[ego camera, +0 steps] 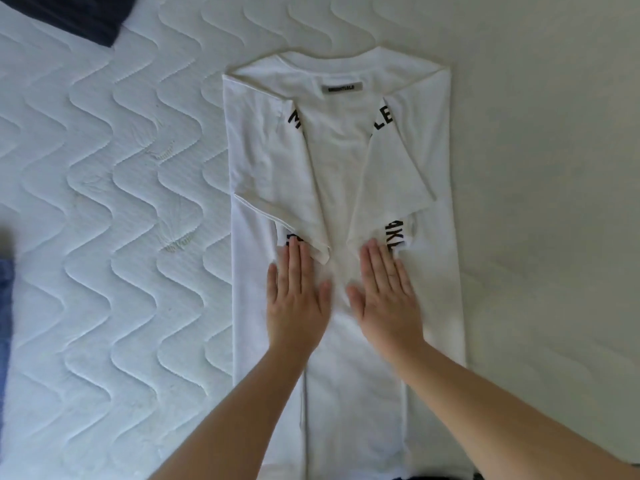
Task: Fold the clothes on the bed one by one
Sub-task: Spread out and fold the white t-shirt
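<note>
white quilted mattress (wavy stitching) fills the view.

White T-shirt with black block lettering on the folded-in sleeves and a grey neck label with dark print too small to read. White quilted mattress, stitched in a repeating wavy pattern. Dark navy garment at top left corner, mid-blue fabric at left edge, both plain as far as visible.

shirt hem cut off, label unreadable
</note>
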Action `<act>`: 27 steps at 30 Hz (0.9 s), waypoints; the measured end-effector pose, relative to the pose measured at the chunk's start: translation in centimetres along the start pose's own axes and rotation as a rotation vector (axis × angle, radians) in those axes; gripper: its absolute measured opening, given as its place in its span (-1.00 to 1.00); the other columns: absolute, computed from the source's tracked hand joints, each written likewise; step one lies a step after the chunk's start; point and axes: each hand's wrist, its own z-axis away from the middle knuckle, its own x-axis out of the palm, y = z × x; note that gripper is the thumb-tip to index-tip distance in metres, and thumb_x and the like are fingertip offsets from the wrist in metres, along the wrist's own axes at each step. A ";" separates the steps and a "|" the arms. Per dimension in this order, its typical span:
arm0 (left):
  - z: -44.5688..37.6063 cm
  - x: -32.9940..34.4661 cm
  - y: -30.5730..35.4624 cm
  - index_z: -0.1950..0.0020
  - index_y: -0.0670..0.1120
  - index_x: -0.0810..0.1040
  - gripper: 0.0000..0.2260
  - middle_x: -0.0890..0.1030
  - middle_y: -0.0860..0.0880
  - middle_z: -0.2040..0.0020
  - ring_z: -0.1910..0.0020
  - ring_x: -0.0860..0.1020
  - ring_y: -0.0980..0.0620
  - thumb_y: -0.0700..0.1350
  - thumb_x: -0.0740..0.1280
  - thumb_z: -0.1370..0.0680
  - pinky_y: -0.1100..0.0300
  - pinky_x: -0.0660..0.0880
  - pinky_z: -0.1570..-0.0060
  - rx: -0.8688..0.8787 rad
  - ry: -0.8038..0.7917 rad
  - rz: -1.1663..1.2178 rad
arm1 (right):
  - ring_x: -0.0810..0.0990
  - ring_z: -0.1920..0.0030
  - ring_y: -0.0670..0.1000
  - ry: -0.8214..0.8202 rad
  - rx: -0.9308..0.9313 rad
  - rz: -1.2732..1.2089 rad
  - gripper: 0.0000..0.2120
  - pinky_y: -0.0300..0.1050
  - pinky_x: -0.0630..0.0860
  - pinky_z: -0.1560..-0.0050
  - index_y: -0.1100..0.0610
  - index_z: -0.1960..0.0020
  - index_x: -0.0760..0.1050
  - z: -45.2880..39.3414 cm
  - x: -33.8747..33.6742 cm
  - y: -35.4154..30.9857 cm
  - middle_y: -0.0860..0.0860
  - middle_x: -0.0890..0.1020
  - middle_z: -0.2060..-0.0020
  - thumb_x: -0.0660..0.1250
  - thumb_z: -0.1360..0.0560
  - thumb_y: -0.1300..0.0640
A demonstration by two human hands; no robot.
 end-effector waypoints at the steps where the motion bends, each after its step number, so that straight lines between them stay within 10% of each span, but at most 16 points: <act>1: 1.5 0.3 0.0 -0.58 -0.21 0.11 -0.42 0.13 -0.16 -0.59 -0.58 0.10 -0.07 0.09 0.03 -0.66 -0.06 0.15 -0.52 0.018 -0.024 0.000 | 0.08 -0.57 0.04 -0.015 0.001 0.001 -0.41 0.07 0.19 -0.50 0.22 -0.56 0.11 1.2 0.3 -0.2 0.11 0.14 -0.56 0.03 -0.65 -0.09; 9: 15.5 0.7 0.1 -0.60 -0.20 0.01 -0.43 0.00 -0.14 -0.62 -0.60 0.00 -0.04 0.08 -0.05 -0.67 0.02 0.04 -0.54 0.023 -0.234 0.092 | 0.00 -0.58 0.07 -0.257 0.016 -0.023 -0.36 0.03 0.03 -0.53 0.24 -0.57 0.05 12.6 0.6 -1.6 0.14 0.07 -0.57 -0.01 -0.62 -0.11; 13: 18.5 -1.1 0.3 -0.54 -0.24 0.23 -0.50 0.23 -0.17 -0.56 -0.55 0.20 -0.11 -0.22 0.19 -0.60 -0.04 0.31 -0.44 0.021 -0.248 0.244 | -0.10 -0.58 0.03 -0.388 0.012 -0.107 -0.40 -0.07 -0.15 -0.55 0.16 -0.58 -0.12 16.1 -0.8 -2.9 0.05 -0.09 -0.58 -0.04 -0.65 -0.06; 19: 17.0 -4.1 -2.4 -0.31 -0.16 0.54 -0.61 0.56 -0.16 -0.23 -0.17 0.56 -0.20 -0.30 0.41 -0.49 -0.10 0.50 -0.15 -0.094 -0.113 0.367 | 0.49 -0.31 0.11 -0.247 0.175 -0.517 -0.63 0.00 0.40 -0.33 0.20 -0.40 0.41 13.2 -4.3 -5.5 0.10 0.51 -0.30 0.22 -0.60 0.20; 27: 9.9 -5.7 -9.3 -0.25 -0.08 0.46 -0.67 0.53 0.00 -0.05 -0.08 0.55 -0.08 0.01 0.39 -0.54 0.09 0.41 -0.01 -0.581 -0.138 0.516 | 0.55 -0.19 0.13 -0.305 0.548 -0.763 -0.65 -0.09 0.44 -0.13 0.18 -0.25 0.47 -0.2 -4.6 -11.1 0.09 0.62 -0.13 0.31 -0.57 -0.01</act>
